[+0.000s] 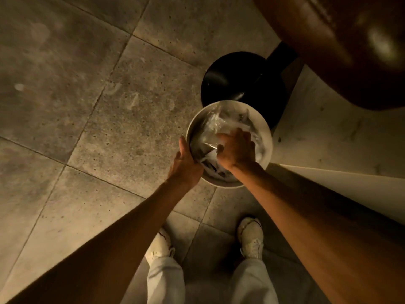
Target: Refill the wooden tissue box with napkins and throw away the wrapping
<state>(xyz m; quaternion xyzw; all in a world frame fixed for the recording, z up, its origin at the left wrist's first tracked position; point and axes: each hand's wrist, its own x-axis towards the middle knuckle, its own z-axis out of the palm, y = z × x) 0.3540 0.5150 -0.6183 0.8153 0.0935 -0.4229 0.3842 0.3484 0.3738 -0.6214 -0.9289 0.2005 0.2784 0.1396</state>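
Note:
A round white waste bin [266, 130] stands on the tiled floor in front of my feet, partly filled with paper and plastic. My left hand [186, 165] grips the bin's left rim. My right hand [237, 150] reaches down into the bin's mouth, its fingers on the clear plastic wrapping [211, 128] that lies crumpled inside. Whether the fingers still pinch the wrapping is unclear. The wooden tissue box is not in view.
A black round table base [236, 82] with its post stands just behind the bin. A brown wooden tabletop [350, 40] overhangs at the top right. A pale wall or panel [339, 150] runs along the right. My two white shoes [251, 235] stand below.

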